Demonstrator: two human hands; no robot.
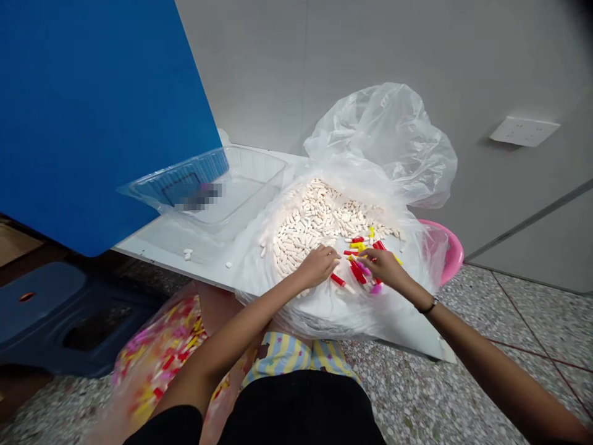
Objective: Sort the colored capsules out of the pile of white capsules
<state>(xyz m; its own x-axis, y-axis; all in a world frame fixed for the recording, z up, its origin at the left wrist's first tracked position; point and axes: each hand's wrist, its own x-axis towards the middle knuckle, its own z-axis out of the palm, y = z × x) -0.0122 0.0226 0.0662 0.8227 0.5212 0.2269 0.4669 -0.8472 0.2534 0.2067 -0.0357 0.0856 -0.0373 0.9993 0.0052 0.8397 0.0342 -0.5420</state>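
Observation:
On a spread clear plastic bag [324,315] lies a heap of small white pellet-like pieces [301,238]. My left hand [319,266] is at the heap's right edge, fingers pinched together; whatever is in them is too small to make out. Just to the right my right hand [384,269] is closed, its fingertips over a loose group of small coloured plastic tubes. Among these are a red tube [338,280] with a white end, a yellow piece [357,246] and a pink piece [376,288]. What the right fingertips grip is hidden.
A clear plastic tray [250,179] stands left on the white table [162,238], near a few stray white pieces [188,254]. A bag of coloured tubes [162,352] hangs below. A pink basin [451,253] shows at right, a dark blue stool [41,309] at left.

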